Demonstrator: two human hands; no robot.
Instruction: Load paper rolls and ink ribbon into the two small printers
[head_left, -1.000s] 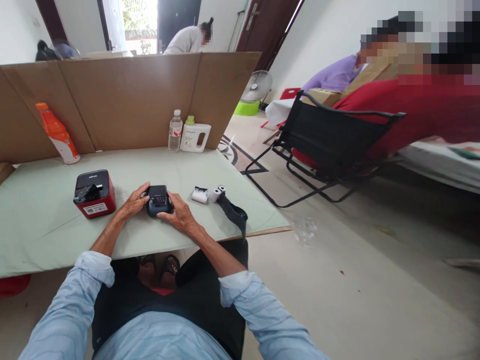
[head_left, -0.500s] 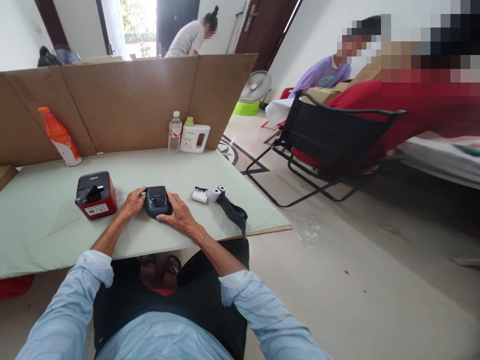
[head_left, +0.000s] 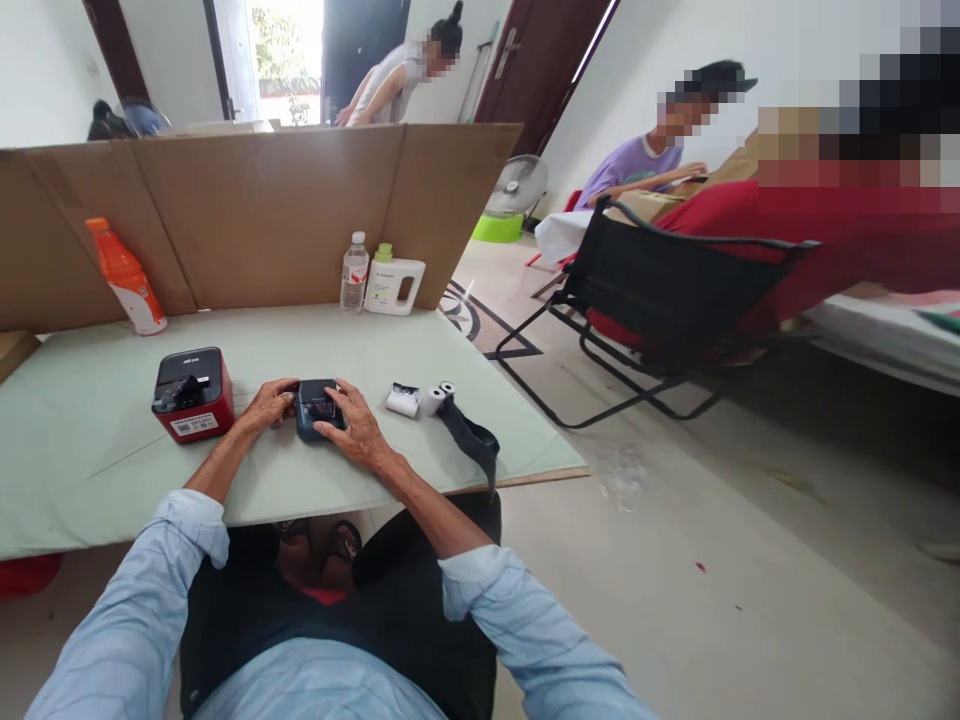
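A small dark blue label printer (head_left: pixel 316 407) lies on the pale green table (head_left: pixel 90 450) right in front of me. My left hand (head_left: pixel 268 405) grips its left side with curled fingers. My right hand (head_left: pixel 352 425) rests over its right side and top, fingers bent onto it. A red and black printer (head_left: pixel 191 393) stands to the left of my hands. Three small white paper rolls (head_left: pixel 420 399) and a dark strap (head_left: pixel 471 438) lie to the right.
A cardboard screen (head_left: pixel 255 215) stands along the table's back. Against it are an orange bottle (head_left: pixel 126 277), a clear water bottle (head_left: pixel 354 273) and a white jug (head_left: pixel 394 281). A black folding chair (head_left: pixel 660 300) stands at right. Other people sit and bend in the background.
My right hand has slid further over the top of the blue printer. The camera has tilted down slightly, and the people in the background have shifted.
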